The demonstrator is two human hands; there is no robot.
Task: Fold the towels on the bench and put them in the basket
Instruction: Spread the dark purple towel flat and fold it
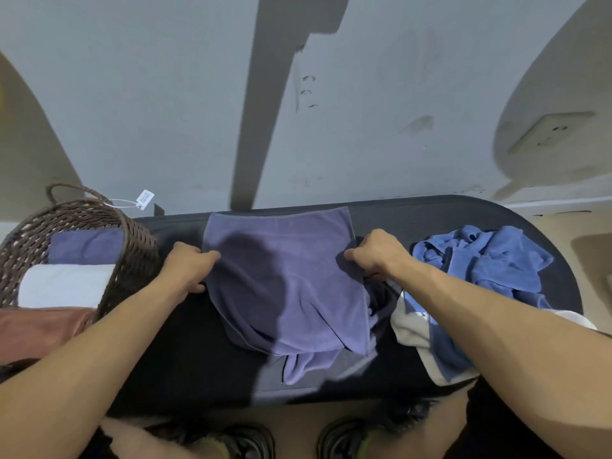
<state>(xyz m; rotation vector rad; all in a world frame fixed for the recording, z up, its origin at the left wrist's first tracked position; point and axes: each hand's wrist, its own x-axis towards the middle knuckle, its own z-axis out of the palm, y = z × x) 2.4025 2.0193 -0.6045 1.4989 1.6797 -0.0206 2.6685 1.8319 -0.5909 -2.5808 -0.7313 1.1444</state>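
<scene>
Left hand (190, 271) and right hand (372, 255) each pinch a side edge of the purple towel (284, 276), spread mid-bench (185, 352) | soft, light, limp; likely best held by edges or corners | basket (132, 246) at left; unfolded blue towels (490, 260) at right.

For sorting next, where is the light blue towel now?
Head view: the light blue towel lies crumpled at the bench's right end, beside the right hand.
</scene>
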